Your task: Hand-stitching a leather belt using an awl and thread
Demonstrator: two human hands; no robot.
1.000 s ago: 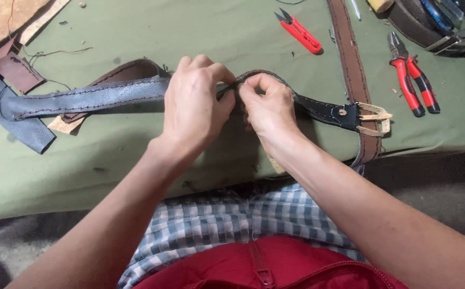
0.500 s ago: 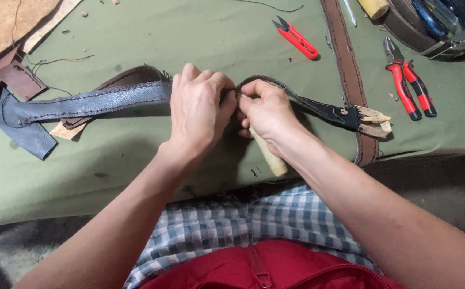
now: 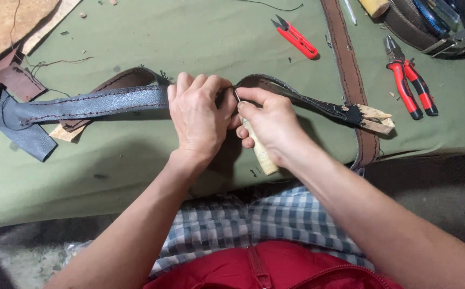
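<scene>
On the bench (image 3: 136, 176), under its olive-green cloth cover, the long dark grey-blue leather strap with a stitched seam (image 3: 98, 103) lies crosswise, its left end spread over brown leather scraps (image 3: 13, 80) and its right end pinched by pale wooden clamp pieces (image 3: 374, 118). A second, brown stitched leather strip (image 3: 350, 69) runs away from the person and hangs over the near edge.

The strap looks soft and limp rather than stiff: it bends in a loop near the middle and would sag if lifted by one end, so it is best held close beside the spot being worked, pressed flat against the bench. It seems light, and the grained face should give a fair grip.

The left hand (image 3: 197, 115) is curled closed over the strap's middle, pinning it. The right hand (image 3: 270, 123) is closed around a pale wooden-handled awl (image 3: 259, 150), whose thin metal point meets the strap just beside the left fingers.

Farther off lie red-handled pliers (image 3: 412, 80) and small red thread snips (image 3: 296, 37).
</scene>
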